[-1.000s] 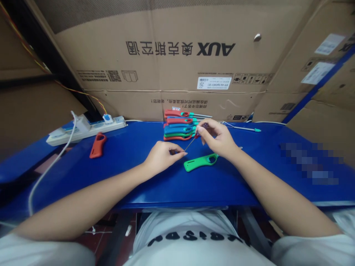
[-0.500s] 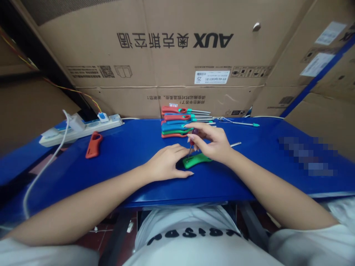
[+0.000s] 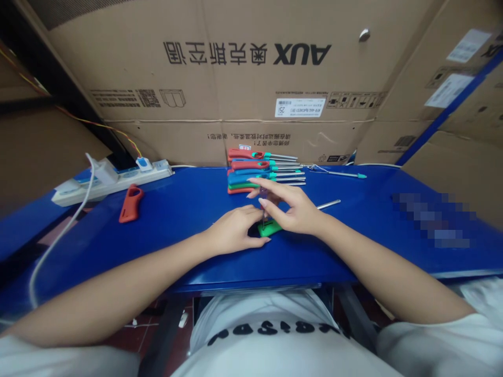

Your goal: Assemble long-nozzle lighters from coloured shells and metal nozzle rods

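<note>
A green plastic handle [image 3: 268, 228] lies on the blue table [image 3: 188, 209], mostly covered by my two hands. My right hand [image 3: 288, 207] pinches a small screwdriver [image 3: 263, 207] with a dark red grip, held upright with its tip down on the end of the green handle. My left hand [image 3: 236, 228] rests on the table with its fingers curled against the handle's left end. Just behind my hands stands a stack of red, blue and green handled tools [image 3: 251, 170] with metal shafts pointing right.
A lone red handle [image 3: 131, 203] lies at the left. A white power strip [image 3: 113, 180] with a cable sits at the back left. A teal-tipped rod [image 3: 341, 174] and a metal shaft [image 3: 329, 204] lie to the right. Cardboard boxes [image 3: 251, 78] wall off the back.
My hands came down from mid-air onto the green handle. The small screwdriver went from slanted between both hands to upright in my right hand, and my left hand let go of its tip.
</note>
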`<action>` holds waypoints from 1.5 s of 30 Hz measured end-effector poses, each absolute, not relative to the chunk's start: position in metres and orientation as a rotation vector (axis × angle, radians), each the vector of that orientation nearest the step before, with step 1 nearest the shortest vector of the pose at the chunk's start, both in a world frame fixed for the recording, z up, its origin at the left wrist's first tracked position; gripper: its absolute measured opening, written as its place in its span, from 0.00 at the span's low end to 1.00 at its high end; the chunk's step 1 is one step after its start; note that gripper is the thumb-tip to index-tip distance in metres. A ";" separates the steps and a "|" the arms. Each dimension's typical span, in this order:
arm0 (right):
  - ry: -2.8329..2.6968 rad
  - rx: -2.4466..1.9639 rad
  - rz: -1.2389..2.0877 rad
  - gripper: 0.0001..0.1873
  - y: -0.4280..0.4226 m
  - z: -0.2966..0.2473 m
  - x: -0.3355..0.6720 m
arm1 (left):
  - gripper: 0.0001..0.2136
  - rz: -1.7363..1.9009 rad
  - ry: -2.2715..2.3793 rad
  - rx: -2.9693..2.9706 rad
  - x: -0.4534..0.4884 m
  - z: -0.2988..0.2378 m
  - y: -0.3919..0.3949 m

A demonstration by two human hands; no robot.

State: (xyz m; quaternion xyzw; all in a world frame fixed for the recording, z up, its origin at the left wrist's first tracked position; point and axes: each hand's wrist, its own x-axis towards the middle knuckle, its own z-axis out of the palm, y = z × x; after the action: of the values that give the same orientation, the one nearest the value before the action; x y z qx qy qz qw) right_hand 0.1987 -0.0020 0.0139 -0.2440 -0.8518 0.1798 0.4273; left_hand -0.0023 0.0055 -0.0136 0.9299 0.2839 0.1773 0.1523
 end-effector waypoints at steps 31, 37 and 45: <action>-2.174 -0.727 0.227 0.16 0.001 0.020 0.201 | 0.09 0.702 0.848 2.495 0.008 -0.020 -0.002; -2.264 -0.641 0.536 0.25 0.004 0.013 0.200 | 0.07 0.737 0.883 2.432 0.011 -0.025 -0.002; -2.305 -0.788 0.112 0.19 -0.001 0.023 0.202 | 0.06 0.731 0.918 2.427 0.012 -0.024 -0.004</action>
State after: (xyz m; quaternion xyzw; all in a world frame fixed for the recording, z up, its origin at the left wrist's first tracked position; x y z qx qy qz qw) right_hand 0.2019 -0.0009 0.0227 -0.3033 -0.8875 0.0432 0.3443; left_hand 0.0121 -0.0038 -0.0236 0.8781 0.3320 0.2644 0.2209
